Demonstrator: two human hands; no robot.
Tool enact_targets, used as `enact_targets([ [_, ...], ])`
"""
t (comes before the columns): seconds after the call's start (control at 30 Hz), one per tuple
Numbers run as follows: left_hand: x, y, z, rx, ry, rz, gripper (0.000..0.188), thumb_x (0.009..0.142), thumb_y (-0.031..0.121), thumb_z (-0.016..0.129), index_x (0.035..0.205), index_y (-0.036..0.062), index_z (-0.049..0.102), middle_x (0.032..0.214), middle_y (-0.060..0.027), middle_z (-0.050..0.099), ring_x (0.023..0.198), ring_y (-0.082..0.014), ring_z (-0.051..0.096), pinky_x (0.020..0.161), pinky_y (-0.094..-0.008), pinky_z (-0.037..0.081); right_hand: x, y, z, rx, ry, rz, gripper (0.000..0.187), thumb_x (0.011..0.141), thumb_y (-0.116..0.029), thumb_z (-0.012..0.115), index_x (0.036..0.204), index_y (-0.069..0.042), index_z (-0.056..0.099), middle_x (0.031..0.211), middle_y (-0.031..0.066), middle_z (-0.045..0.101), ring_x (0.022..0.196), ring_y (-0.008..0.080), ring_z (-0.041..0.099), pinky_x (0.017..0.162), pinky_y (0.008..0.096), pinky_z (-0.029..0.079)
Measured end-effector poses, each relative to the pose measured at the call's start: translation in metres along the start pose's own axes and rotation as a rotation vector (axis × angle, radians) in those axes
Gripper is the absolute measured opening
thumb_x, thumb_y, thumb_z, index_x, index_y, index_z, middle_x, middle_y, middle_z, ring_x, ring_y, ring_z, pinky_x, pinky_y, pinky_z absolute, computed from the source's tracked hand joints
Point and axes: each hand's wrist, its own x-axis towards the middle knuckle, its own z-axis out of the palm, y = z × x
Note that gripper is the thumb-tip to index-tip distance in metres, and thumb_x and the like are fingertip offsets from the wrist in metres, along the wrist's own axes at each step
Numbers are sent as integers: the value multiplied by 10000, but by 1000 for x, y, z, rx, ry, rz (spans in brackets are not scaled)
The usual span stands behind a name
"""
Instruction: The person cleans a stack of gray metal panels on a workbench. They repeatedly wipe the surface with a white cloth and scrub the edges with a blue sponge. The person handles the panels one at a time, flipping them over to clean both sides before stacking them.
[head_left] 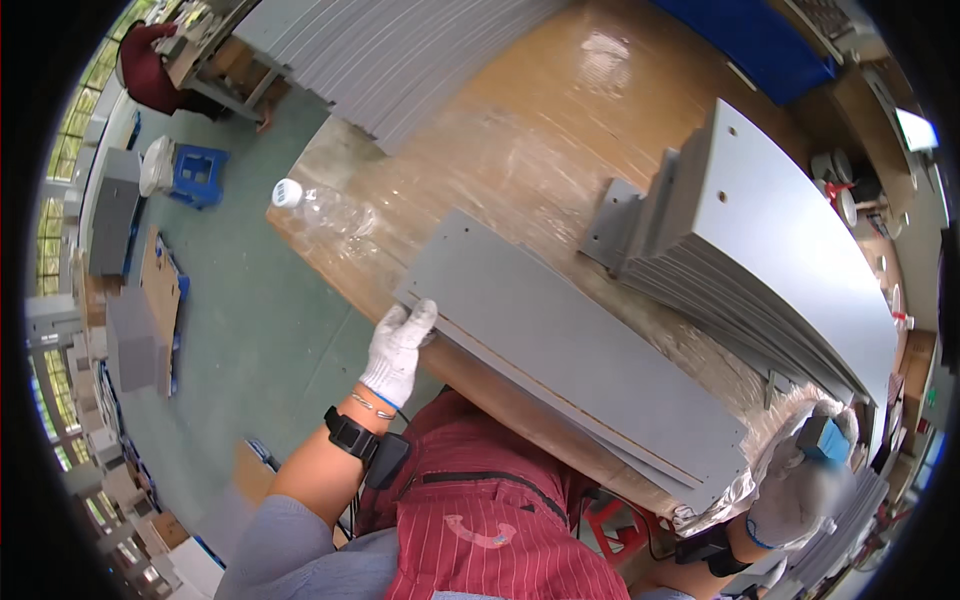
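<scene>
My left hand [398,350], in a white knit glove, is closed on the near edge of a grey panel [570,345], close to its left end. The panel is long and flat, with small holes at its ends and a groove along the near side. It lies slantwise on the table, with another sheet's edge showing under it. My right hand [800,485], also gloved, is beyond the panel's right end, closed around a small blue block [822,438]. Part of that hand is blurred, and I cannot tell what the block is made of.
Behind the panel stands a pile of grey panels [760,230]; another grey stack [390,60] is at the far left. A clear plastic bottle [335,210] with a white cap lies on the film-covered table [520,140]. A person [150,70] works at the upper left, beyond a blue stool [198,175].
</scene>
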Motion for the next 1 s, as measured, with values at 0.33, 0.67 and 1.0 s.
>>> enact_targets([
  [0.33, -7, 0, 9, -262, -242, 41, 469, 932, 173, 768, 1331, 1, 593, 1193, -50, 682, 1059, -119, 623, 959, -291, 509, 56, 130, 248, -556, -481, 8, 651, 814, -4, 747, 1409, -14, 482, 1173, 246, 670, 786, 169, 668, 681, 259, 561],
  [0.67, -1, -19, 8, -67, -131, 219, 611, 861, 361, 804, 1320, 16, 594, 1213, -186, 644, 1117, -316, 635, 1002, -390, 503, 70, 237, 357, -1034, -1314, 186, 519, 821, 65, 722, 1319, -21, 605, 1151, 109, 671, 1022, 199, 661, 880, 321, 532],
  [1.0, -3, -39, 14, 115, -16, 512, 605, 865, 471, 769, 1270, 41, 640, 1349, -209, 581, 1232, -426, 552, 1080, -473, 434, 72, 261, 404, -1219, -1827, 81, 489, 823, 16, 701, 1301, -57, 627, 990, 89, 662, 832, 154, 621, 778, 309, 533],
])
